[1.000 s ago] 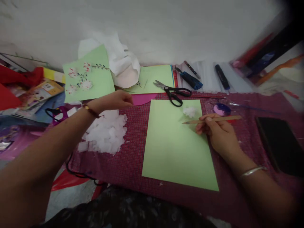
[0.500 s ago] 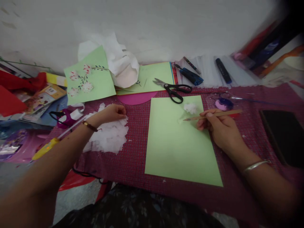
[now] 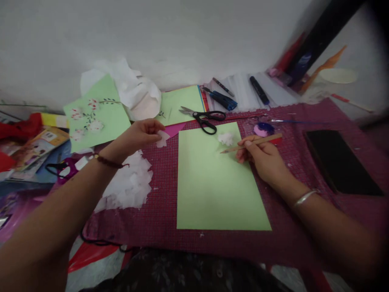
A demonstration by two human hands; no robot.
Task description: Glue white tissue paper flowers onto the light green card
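Observation:
A small piece of white tissue paper (image 3: 163,139) is pinched in my left hand (image 3: 146,133), raised above a spread pile of similar white pieces (image 3: 133,182). My right hand (image 3: 258,156) grips a pencil (image 3: 261,140), its tip just over a light green sheet of paper (image 3: 212,194). Close to that tip, a ruffled white tissue flower (image 3: 226,138) sits near the sheet's top right. Black-handled scissors (image 3: 209,121) lie across the sheet's top edge.
At the left, a green card (image 3: 118,117) bears white and red tissue flowers, with crumpled white paper (image 3: 146,97) behind it. A blue cutter (image 3: 220,99) and black marker (image 3: 259,90) lie at the back. A dark block (image 3: 340,162) is at right.
My left hand has lifted from the pile and moved right with a piece of tissue paper in it. My right hand keeps the pencil over the green sheet. The whole view has shifted.

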